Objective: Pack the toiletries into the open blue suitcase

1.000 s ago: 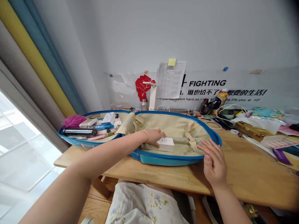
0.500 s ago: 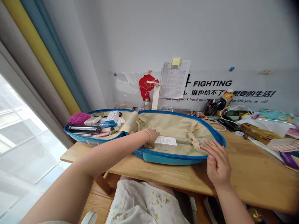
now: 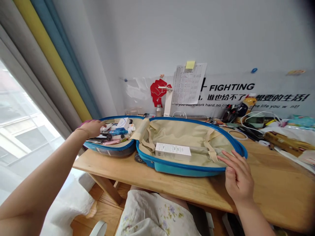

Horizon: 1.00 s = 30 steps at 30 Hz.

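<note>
A blue suitcase (image 3: 193, 172) with beige lining lies opened flat on the wooden table. My left hand (image 3: 91, 128) is over the items at the far left of the packed half; its fingertips are mostly hidden among them, so its grip is unclear. Beneath and beside it are a pink mesh bath puff (image 3: 85, 122), mostly covered, a blue tube-like item (image 3: 116, 131), a small white box (image 3: 123, 124) and a dark cylinder (image 3: 106, 136). A long white box (image 3: 172, 150) lies in the other half. My right hand (image 3: 239, 178) rests at that half's right rim, open, fingers stretched out.
Beige straps with a buckle (image 3: 212, 156) hang inside the right half. A tape roll (image 3: 237, 134), cables and a bottle (image 3: 249, 104) crowd the table's right side. A white lamp (image 3: 168, 103) stands behind the suitcase, and curtains (image 3: 52, 62) hang at left.
My left hand has moved left, from the long white box to the items in the packed half. The box now lies uncovered. My right hand stays at the rim. The view has shifted slightly left.
</note>
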Each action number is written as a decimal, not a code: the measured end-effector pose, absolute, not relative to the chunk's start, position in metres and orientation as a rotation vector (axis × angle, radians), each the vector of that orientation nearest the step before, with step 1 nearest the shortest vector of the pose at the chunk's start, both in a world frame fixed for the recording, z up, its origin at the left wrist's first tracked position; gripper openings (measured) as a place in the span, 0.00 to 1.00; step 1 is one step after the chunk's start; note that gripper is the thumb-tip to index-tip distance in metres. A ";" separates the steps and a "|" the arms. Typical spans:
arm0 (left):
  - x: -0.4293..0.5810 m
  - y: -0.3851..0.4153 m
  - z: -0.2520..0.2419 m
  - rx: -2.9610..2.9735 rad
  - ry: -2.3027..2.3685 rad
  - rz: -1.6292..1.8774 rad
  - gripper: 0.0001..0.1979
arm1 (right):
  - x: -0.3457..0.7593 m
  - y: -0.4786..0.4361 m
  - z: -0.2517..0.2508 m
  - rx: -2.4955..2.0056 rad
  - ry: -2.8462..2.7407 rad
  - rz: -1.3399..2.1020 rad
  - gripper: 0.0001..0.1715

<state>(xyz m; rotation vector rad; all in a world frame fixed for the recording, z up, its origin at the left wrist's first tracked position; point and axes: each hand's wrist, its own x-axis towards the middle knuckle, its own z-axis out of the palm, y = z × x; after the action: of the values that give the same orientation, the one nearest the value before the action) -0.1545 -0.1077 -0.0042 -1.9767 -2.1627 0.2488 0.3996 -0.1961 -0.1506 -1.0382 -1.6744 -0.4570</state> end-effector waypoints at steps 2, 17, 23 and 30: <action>-0.173 -0.115 -0.012 -1.926 -2.204 0.289 0.23 | 0.400 -0.196 -0.151 -1.032 -1.673 -0.453 0.17; -0.070 -0.152 0.037 -2.283 -1.763 -0.017 0.36 | 0.395 -0.198 -0.147 -1.016 -1.655 -0.461 0.18; 0.064 -0.143 0.021 -2.915 -1.219 -0.122 0.33 | 0.395 -0.197 -0.148 -1.020 -1.645 -0.450 0.18; 0.125 -0.125 -0.025 -3.014 -1.278 0.423 0.31 | 0.394 -0.198 -0.146 -0.968 -1.658 -0.457 0.17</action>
<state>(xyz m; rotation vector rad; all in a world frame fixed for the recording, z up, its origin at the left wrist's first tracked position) 0.1255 -0.1254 -0.0250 -3.0137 -1.2781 0.4234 0.3941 -0.1981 -0.1465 -0.9682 -1.6578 -0.4572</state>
